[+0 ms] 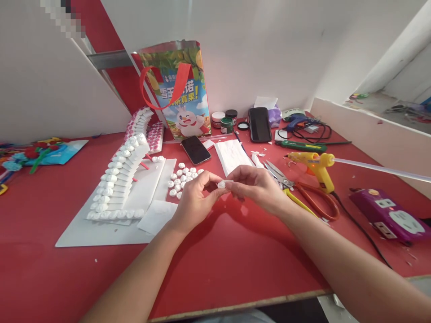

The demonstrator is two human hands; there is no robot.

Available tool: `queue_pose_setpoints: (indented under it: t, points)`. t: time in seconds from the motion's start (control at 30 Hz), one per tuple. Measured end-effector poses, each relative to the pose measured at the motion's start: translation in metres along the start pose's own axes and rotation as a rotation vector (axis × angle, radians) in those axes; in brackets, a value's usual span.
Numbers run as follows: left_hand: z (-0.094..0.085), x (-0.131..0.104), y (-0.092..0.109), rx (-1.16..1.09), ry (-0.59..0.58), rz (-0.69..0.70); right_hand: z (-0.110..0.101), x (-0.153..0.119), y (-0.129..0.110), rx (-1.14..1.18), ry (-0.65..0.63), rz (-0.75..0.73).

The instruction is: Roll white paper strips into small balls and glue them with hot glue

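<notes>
My left hand point(201, 193) and my right hand point(256, 187) meet over the red table, fingertips pinched from both sides on a small white paper rosette point(221, 184). The fingers partly cover it. Just behind my left hand lies a cluster of similar white rosettes point(182, 178). To the left, on a white board point(81, 231), stands a curved white model point(123, 172) edged with rows of these rosettes. A white paper sheet point(158, 217) lies by my left wrist. Beyond my hands rests a stack of white paper strips point(233, 156).
Right of my hands lie scissors point(305, 190), a yellow glue gun point(314, 166) with its cord, and a purple power strip point(390, 215). Behind are a phone point(195, 150), a black device point(260, 124), paint jars point(226, 125) and a printed bag point(178, 89). Colourful craft pieces point(33, 157) lie far left.
</notes>
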State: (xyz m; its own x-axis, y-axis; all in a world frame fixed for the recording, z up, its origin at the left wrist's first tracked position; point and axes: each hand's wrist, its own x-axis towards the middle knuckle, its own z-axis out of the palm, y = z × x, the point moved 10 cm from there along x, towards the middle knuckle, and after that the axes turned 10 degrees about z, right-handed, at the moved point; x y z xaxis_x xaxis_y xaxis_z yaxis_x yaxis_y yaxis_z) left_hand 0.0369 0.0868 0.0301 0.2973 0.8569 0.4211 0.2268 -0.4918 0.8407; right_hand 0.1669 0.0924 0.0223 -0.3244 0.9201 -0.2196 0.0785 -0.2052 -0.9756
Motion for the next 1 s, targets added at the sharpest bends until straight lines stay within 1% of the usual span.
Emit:
queue_pose_setpoints:
  t: [0.13, 0.27, 0.5, 0.6, 0.7, 0.87, 1.0]
  points:
    - [-0.001, 0.001, 0.015, 0.26, -0.051, 0.163, 0.0, 0.004, 0.008, 0.071, -0.027, 0.08]
    - [0.004, 0.002, 0.021, 0.327, -0.088, 0.237, -0.002, 0.006, 0.014, 0.083, -0.005, 0.127]
    - [0.005, 0.003, 0.018, 0.274, -0.061, 0.189, -0.008, 0.006, 0.021, 0.063, 0.043, 0.173]
    - [0.005, 0.003, 0.017, 0.253, -0.052, 0.171, -0.008, 0.006, 0.024, 0.082, 0.034, 0.195]
    - [0.006, 0.003, 0.018, 0.256, -0.046, 0.185, -0.007, 0.007, 0.026, 0.093, 0.011, 0.202]
    - [0.011, 0.002, 0.019, 0.27, -0.093, 0.219, -0.007, 0.008, 0.03, 0.088, -0.026, 0.22]
    - [0.009, 0.001, 0.021, 0.253, -0.073, 0.221, -0.004, 0.007, 0.028, 0.164, -0.037, 0.214]
